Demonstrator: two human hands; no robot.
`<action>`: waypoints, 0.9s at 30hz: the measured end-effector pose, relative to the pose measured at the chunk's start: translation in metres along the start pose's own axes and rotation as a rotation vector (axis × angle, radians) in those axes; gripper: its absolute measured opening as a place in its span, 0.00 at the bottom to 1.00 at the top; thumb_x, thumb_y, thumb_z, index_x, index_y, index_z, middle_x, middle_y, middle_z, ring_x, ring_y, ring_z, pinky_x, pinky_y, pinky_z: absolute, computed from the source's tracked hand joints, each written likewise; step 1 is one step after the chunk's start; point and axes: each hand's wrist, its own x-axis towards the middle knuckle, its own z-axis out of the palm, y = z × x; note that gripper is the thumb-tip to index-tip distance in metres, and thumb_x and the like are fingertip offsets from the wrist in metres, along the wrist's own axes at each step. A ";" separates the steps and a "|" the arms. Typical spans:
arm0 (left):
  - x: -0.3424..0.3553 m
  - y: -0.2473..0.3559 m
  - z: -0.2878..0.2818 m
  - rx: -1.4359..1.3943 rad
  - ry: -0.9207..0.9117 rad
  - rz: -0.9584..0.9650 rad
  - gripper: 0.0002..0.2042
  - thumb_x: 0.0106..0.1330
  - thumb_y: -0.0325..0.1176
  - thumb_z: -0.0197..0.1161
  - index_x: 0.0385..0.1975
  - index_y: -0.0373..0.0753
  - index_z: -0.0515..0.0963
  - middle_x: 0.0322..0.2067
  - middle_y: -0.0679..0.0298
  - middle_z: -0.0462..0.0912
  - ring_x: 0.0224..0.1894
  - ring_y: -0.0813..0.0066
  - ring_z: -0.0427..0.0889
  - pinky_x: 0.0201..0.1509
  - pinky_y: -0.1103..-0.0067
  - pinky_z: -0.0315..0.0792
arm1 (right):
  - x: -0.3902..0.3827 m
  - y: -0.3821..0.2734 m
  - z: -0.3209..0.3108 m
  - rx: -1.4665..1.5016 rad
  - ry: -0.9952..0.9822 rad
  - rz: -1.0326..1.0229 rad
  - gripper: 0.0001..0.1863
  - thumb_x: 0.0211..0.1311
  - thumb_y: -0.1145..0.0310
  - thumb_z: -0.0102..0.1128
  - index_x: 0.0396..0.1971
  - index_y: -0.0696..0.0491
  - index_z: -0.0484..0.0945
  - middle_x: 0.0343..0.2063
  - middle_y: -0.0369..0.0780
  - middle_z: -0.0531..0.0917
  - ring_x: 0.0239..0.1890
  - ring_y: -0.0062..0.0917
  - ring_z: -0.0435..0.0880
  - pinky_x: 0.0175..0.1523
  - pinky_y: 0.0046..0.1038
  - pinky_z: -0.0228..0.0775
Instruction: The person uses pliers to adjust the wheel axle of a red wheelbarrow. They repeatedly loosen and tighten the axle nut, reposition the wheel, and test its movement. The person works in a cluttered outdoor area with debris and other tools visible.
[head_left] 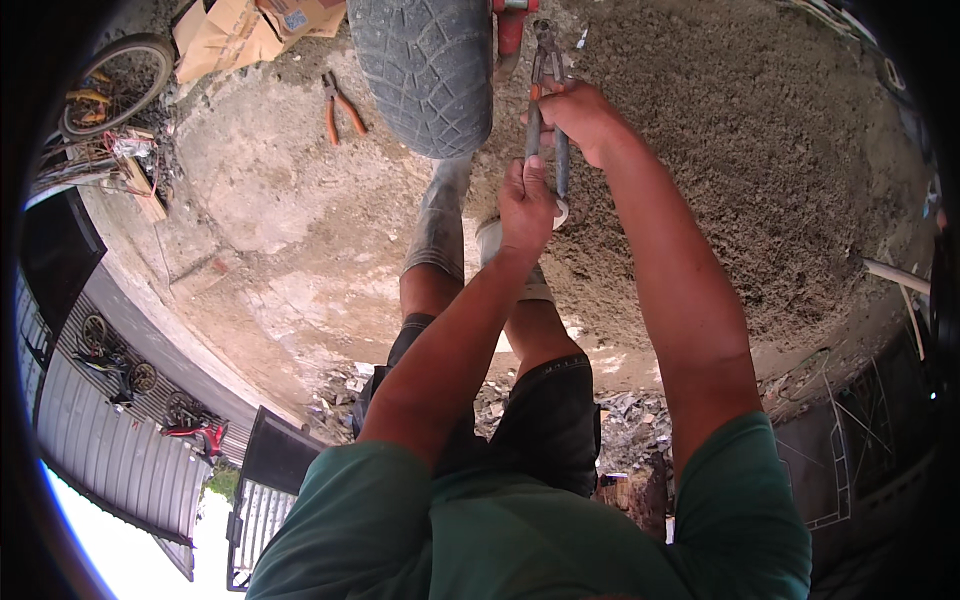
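Both hands are on a long grey metal tool (534,130), which looks like large pliers with two long handles and a touch of orange near the jaws. My left hand (528,208) is closed around the lower part of one handle. Higher up, my right hand (580,115) wraps its fingers about the handles below the jaws. The jaws point away from me, close to a red metal part (510,32) beside a large black tyre (425,75); whether they touch anything I cannot tell. Orange-handled pliers (341,105) lie on the ground left of the tyre.
Torn brown cardboard (235,42) lies at the far left, near a bicycle wheel (120,85) and scrap. Rough dark sand (740,160) covers the right side. My boots (440,215) stand just below the tyre. Rubble (640,420) lies behind me.
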 end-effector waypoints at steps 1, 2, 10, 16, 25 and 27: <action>-0.001 0.000 -0.002 0.018 0.033 0.021 0.18 0.80 0.47 0.48 0.31 0.40 0.67 0.17 0.71 0.66 0.15 0.84 0.67 0.18 0.81 0.68 | -0.005 -0.003 0.003 0.051 -0.028 -0.010 0.28 0.62 0.77 0.49 0.64 0.62 0.66 0.49 0.51 0.81 0.51 0.41 0.84 0.54 0.39 0.81; 0.000 -0.001 -0.004 0.018 0.077 -0.003 0.18 0.80 0.47 0.48 0.30 0.39 0.67 0.17 0.71 0.66 0.15 0.84 0.67 0.18 0.81 0.68 | -0.008 -0.008 0.001 0.053 -0.051 -0.013 0.28 0.63 0.77 0.48 0.64 0.63 0.65 0.51 0.53 0.81 0.52 0.42 0.84 0.55 0.39 0.81; 0.012 0.006 -0.018 0.152 0.178 0.059 0.20 0.79 0.46 0.49 0.28 0.37 0.68 0.17 0.70 0.67 0.16 0.84 0.67 0.16 0.80 0.66 | -0.028 -0.040 -0.012 0.007 -0.137 -0.103 0.26 0.67 0.76 0.47 0.65 0.65 0.62 0.58 0.58 0.76 0.56 0.49 0.81 0.57 0.38 0.81; 0.011 0.006 -0.015 0.148 0.190 0.108 0.20 0.79 0.45 0.49 0.28 0.37 0.68 0.17 0.69 0.67 0.16 0.84 0.67 0.17 0.79 0.65 | -0.025 -0.049 -0.007 -0.012 -0.124 -0.073 0.25 0.67 0.77 0.47 0.63 0.65 0.64 0.57 0.56 0.78 0.56 0.49 0.81 0.58 0.40 0.81; 0.014 0.012 -0.017 0.140 0.204 0.080 0.20 0.79 0.47 0.49 0.29 0.37 0.69 0.16 0.70 0.67 0.16 0.84 0.68 0.16 0.80 0.68 | -0.022 -0.049 -0.006 0.081 -0.143 -0.102 0.26 0.63 0.80 0.46 0.63 0.68 0.63 0.54 0.57 0.79 0.55 0.49 0.82 0.61 0.41 0.79; 0.014 0.012 -0.020 0.121 0.194 0.069 0.20 0.79 0.47 0.49 0.29 0.37 0.69 0.16 0.71 0.66 0.16 0.85 0.68 0.16 0.80 0.69 | -0.023 -0.049 -0.005 0.099 -0.164 -0.108 0.27 0.63 0.79 0.46 0.63 0.68 0.61 0.55 0.58 0.78 0.56 0.49 0.81 0.62 0.42 0.78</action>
